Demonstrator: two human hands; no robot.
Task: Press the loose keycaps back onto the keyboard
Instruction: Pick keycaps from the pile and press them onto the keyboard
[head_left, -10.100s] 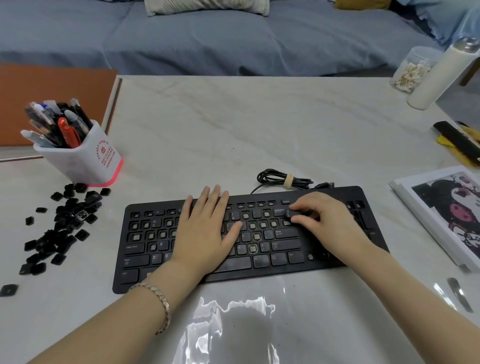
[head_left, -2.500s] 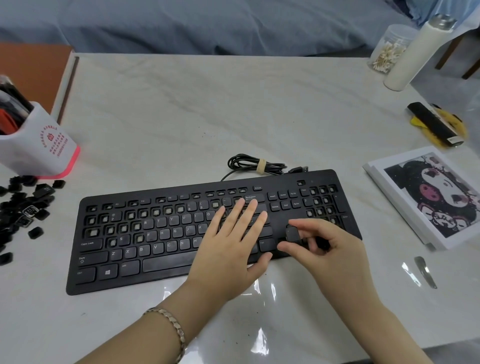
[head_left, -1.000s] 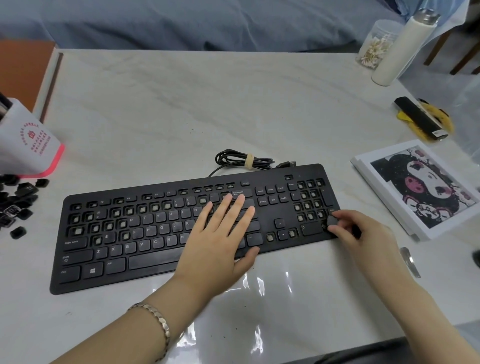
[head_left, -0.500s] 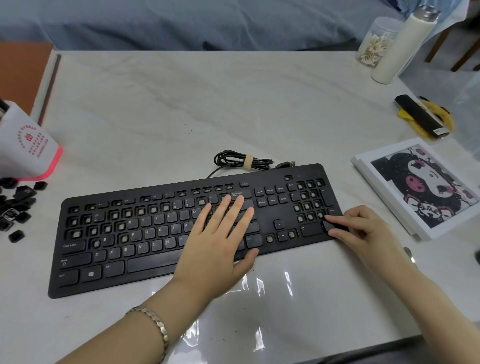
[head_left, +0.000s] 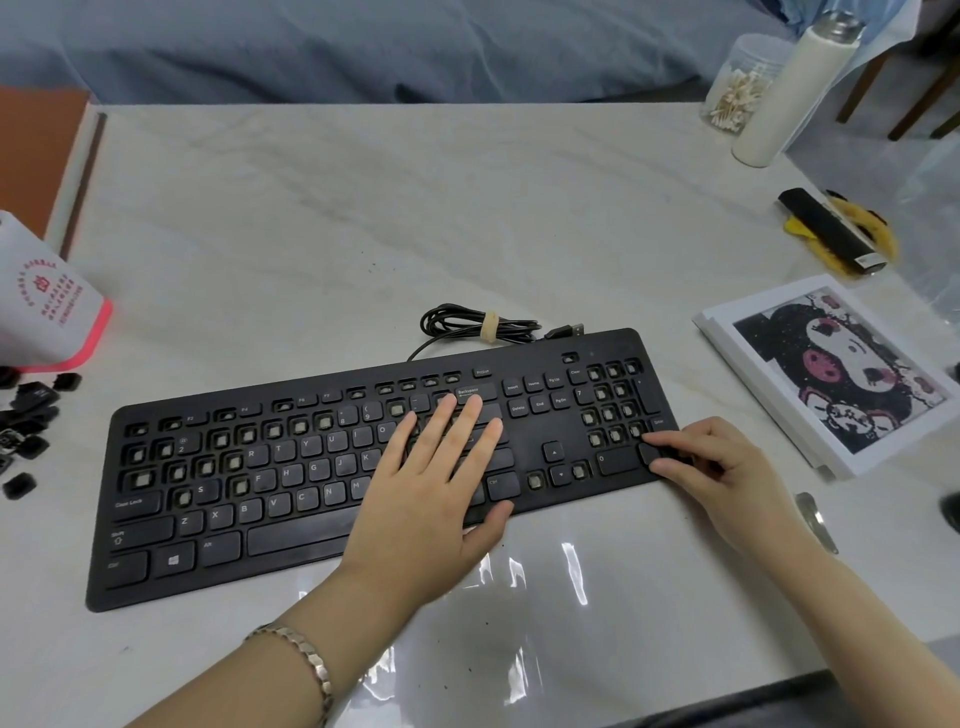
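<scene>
1. The right hand (head_left: 727, 470) sits at the right of the frame, fingers curled, with index fingertip and thumb closed on a black keycap (head_left: 649, 453).
2. That keycap is at the lower right corner of the keyboard (head_left: 540, 441), in the number pad just beside the "0" key.
3. The left hand (head_left: 431, 499) lies flat and spread in the centre of the frame, straight fingers resting on the keys below "Backspace"; a metal bracelet (head_left: 306, 660) circles its wrist.
4. The keyboard lies across the middle of the tabletop (head_left: 363, 208); many of its sockets stand bare, mostly in the upper left rows and the number pad.
5. Its coiled cable (head_left: 478, 325) lies just above the top edge.
6. The loose keycaps (head_left: 26, 415) are heaped at the left edge, below a white pen cup (head_left: 47, 312).
7. A cartoon picture (head_left: 841, 369) lies at the right.
</scene>
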